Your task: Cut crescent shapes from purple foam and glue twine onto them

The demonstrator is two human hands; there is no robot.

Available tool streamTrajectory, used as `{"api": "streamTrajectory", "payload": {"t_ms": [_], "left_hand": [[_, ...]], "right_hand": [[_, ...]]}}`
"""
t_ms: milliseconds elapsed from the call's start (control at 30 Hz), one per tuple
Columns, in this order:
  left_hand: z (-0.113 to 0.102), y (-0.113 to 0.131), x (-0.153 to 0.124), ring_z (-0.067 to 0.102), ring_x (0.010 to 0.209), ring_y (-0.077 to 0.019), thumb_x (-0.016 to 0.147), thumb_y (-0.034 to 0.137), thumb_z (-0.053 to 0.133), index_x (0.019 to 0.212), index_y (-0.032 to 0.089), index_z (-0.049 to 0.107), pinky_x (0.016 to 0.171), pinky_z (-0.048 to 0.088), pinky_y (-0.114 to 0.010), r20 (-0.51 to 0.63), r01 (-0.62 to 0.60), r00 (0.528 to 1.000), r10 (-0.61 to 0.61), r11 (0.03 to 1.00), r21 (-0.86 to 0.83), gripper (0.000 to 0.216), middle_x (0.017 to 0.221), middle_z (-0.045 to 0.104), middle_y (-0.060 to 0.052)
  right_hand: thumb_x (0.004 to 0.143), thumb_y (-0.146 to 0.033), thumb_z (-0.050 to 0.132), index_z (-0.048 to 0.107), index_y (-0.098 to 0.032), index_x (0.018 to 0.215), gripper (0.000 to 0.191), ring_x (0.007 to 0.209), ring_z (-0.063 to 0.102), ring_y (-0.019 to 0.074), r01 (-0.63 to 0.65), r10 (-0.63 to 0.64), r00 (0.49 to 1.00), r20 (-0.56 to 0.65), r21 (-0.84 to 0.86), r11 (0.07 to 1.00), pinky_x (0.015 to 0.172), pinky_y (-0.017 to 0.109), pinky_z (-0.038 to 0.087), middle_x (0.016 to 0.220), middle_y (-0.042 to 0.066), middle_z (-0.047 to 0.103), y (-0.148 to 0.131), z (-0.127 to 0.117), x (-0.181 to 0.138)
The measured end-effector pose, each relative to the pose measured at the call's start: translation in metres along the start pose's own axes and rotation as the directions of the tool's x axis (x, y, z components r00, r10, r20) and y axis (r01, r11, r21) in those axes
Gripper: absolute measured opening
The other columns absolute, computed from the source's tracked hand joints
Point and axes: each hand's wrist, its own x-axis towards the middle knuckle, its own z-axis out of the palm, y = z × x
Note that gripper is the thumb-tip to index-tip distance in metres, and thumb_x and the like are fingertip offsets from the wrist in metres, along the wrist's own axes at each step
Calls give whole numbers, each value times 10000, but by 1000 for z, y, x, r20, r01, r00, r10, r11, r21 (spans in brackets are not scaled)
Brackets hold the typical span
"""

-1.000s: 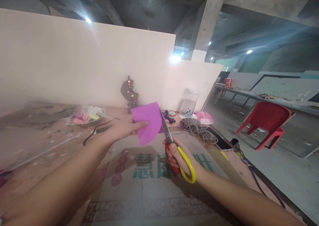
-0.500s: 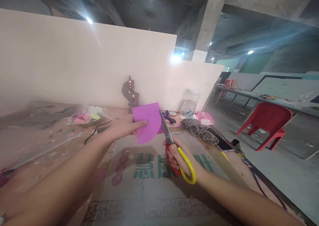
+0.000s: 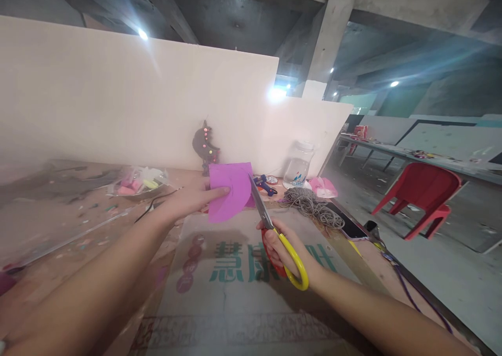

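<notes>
My left hand (image 3: 202,198) grips a purple sheet (image 3: 231,183) by its left side, thumb on the near face. A curved line shows on the sheet, and its lower right edge is rounded. My right hand (image 3: 280,243) is closed round the handles of scissors (image 3: 293,256), one yellow and one red. The blades point up and left, their tips at the sheet's right edge; whether the blades are apart I cannot make out. Both hands are above a pale printed board (image 3: 231,303) with green characters.
A dark crescent ornament (image 3: 203,142) with coloured beads is against the white partition (image 3: 137,94). Behind lie a bag of pink and yellow pieces (image 3: 137,182), a blue glue gun (image 3: 264,184), a clear jar (image 3: 300,165), grey yarn (image 3: 314,205) and a phone (image 3: 349,222). A red chair (image 3: 421,196) stands right.
The purple sheet has turned slightly in my left hand, its lower edge now higher. My right hand and the scissors have hardly moved.
</notes>
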Motion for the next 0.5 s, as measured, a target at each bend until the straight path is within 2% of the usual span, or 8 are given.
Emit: {"api": "streamTrajectory", "payload": {"t_ms": [200,333,433,500], "left_hand": [[-3,-5,2,677,863,-298,682,645,693,1005,195,751,714,525,-357,17,-3,1000,3,1000,4,557,920,764,-81],[-1,-7,2,676,906,-299,701,634,693,1036,195,743,741,530,-364,43,-33,998,34,999,-35,554,1005,760,-87],[2,-6,0,668,915,-290,762,624,650,1044,187,727,758,527,-365,108,-83,991,83,997,-6,526,1019,750,-83],[6,-4,-1,664,876,-268,812,617,604,978,181,725,767,518,-358,173,-137,977,125,989,63,482,958,742,-63]], "right_hand": [[847,-657,605,496,-218,1036,490,414,230,42,-12,12,1000,-3,-6,1000,353,169,210,588,-107,325,-2,2,-2],[866,-668,566,482,-219,1052,493,411,240,44,8,-8,1000,-3,-35,999,361,175,235,597,-109,320,-2,4,-3],[910,-671,486,468,-223,1086,481,403,264,57,50,-49,999,10,-64,997,362,184,254,586,-105,332,-1,3,-3],[929,-672,443,467,-222,1110,486,414,298,70,74,-73,997,19,-75,994,378,195,275,584,-98,345,1,1,-3]]}}
